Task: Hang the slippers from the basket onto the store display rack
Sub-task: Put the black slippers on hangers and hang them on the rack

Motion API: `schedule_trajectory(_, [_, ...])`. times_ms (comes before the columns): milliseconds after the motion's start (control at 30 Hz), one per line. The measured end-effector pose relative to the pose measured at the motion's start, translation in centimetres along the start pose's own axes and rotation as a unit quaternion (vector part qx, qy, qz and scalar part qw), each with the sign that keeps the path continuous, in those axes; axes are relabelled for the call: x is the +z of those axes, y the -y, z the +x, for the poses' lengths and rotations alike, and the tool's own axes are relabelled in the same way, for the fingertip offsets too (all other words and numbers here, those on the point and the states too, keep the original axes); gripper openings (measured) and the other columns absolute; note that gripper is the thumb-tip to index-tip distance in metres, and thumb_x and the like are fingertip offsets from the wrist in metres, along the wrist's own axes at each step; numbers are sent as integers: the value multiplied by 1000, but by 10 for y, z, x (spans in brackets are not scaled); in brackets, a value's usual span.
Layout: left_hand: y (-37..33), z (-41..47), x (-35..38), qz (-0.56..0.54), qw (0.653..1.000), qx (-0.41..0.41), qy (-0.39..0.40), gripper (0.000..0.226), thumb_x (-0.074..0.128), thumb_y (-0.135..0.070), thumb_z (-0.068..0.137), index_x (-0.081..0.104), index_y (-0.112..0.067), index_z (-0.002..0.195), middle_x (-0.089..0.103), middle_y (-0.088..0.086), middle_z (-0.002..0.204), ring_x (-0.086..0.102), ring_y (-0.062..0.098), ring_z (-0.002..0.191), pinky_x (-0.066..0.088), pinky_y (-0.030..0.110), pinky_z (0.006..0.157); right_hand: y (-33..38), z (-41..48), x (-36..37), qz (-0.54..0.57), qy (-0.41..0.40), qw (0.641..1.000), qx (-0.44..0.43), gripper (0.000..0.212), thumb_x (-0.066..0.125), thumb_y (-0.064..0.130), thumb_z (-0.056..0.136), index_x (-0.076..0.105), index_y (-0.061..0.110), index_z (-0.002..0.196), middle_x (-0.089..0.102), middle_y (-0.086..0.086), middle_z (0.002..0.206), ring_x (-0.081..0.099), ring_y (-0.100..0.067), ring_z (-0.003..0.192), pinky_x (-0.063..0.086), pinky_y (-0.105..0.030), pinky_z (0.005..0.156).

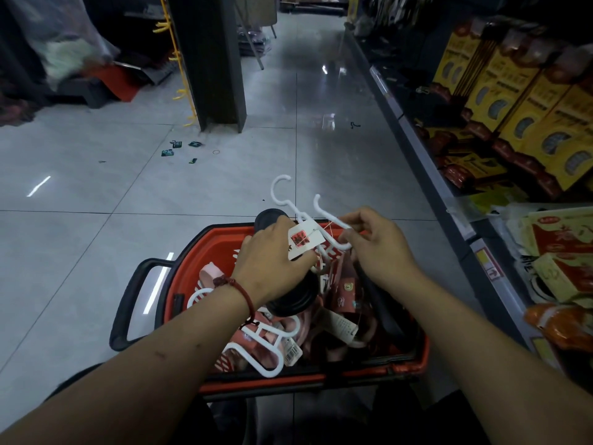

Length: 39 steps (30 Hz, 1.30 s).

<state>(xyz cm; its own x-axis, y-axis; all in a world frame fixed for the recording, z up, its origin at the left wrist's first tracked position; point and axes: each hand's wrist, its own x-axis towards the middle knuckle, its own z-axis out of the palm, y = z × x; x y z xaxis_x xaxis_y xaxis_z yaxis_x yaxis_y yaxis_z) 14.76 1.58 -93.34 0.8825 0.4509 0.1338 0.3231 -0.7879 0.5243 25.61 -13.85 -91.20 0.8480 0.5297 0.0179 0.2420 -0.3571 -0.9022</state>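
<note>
An orange shopping basket with a black handle stands on the floor below me. It holds several pink and red slippers on white hangers with tags. My left hand grips a pair of black slippers above the basket. A white hanger hook and a red-and-white tag stick out from this pair. My right hand pinches a second white hanger next to the first hook. No slipper display rack is identifiable in view.
Store shelves with yellow boxes and red packets run along the right. A dark pillar with a yellow hook strip stands ahead on the left. Small green packets lie on the grey tile floor.
</note>
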Motion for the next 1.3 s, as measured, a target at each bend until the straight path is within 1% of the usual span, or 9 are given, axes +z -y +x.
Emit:
schedule_trajectory(133, [5, 0, 2, 38, 999, 16, -10, 41, 53, -64, 79, 46, -31, 103, 56, -10, 95, 56, 18, 87, 45, 42, 80, 5, -4, 0, 19, 13, 1000, 22, 18, 51, 3, 99, 63, 16, 104, 70, -7, 88, 59, -12, 52, 49, -31, 49])
schedule_trajectory(300, [-5, -2, 3, 14, 997, 75, 4, 46, 45, -73, 84, 56, -34, 106, 60, -18, 95, 54, 11, 89, 40, 39, 89, 7, -10, 6, 85, 39, 996, -2, 14, 52, 2, 100, 60, 12, 106, 66, -15, 92, 65, -25, 60, 56, -36, 55])
schedule_trajectory(367, [-7, -2, -1, -57, 995, 80, -14, 36, 50, -61, 91, 65, -31, 102, 64, -16, 86, 58, 6, 81, 46, 37, 81, 8, -10, 7, 119, 22, 993, -3, 14, 52, -1, 100, 59, 9, 107, 66, -16, 91, 65, -27, 60, 57, -37, 55])
schedule_trajectory(500, [-7, -2, -12, -204, 976, 64, -46, 17, 60, -23, 98, 73, -20, 108, 62, -10, 73, 57, 3, 64, 41, 12, 60, 14, -10, 5, 205, -9, 979, 16, 13, 49, -2, 101, 52, 2, 113, 64, -24, 97, 67, -28, 60, 61, -37, 58])
schedule_trajectory(733, [-6, -5, -11, -226, 973, 53, 5, 21, 58, -25, 99, 64, -25, 119, 40, -11, 45, 37, 8, 44, 29, 16, 48, 16, -11, 7, 252, -15, 967, 25, 11, 49, -2, 101, 51, 2, 112, 64, -28, 102, 68, -31, 66, 60, -38, 61])
schedule_trajectory(867, [-6, -6, -12, -253, 966, 37, 41, 28, 72, -35, 89, 63, -31, 115, 70, -10, 79, 68, 5, 71, 56, 28, 66, 17, -10, 8, 245, -4, 969, 30, 10, 51, -2, 100, 53, 3, 109, 66, -26, 103, 70, -35, 70, 60, -36, 63])
schedule_trajectory(1000, [-4, -5, -10, -244, 968, 54, 4, 26, 79, -34, 83, 68, -34, 106, 67, -8, 97, 66, 5, 83, 53, 21, 74, 18, -12, 8, 254, 20, 966, 35, 18, 59, -6, 95, 52, 0, 111, 69, -22, 103, 74, -35, 81, 61, -35, 68])
schedule_trajectory(1167, [-15, -12, -1, -281, 959, 12, 29, 21, 79, -19, 80, 63, -21, 94, 73, -5, 86, 70, 9, 77, 56, 22, 72, 17, -13, 11, 216, 46, 974, 40, 20, 61, -6, 93, 54, 1, 111, 72, -19, 100, 75, -31, 82, 62, -38, 73])
schedule_trajectory(1300, [-17, -8, -8, -367, 926, -70, 63, 25, 77, -19, 85, 61, -8, 101, 75, 10, 84, 68, 17, 72, 52, 29, 69, 17, -12, 11, 160, 49, 986, 18, 19, 65, -2, 92, 58, 7, 107, 74, -8, 92, 75, -22, 79, 59, -31, 68])
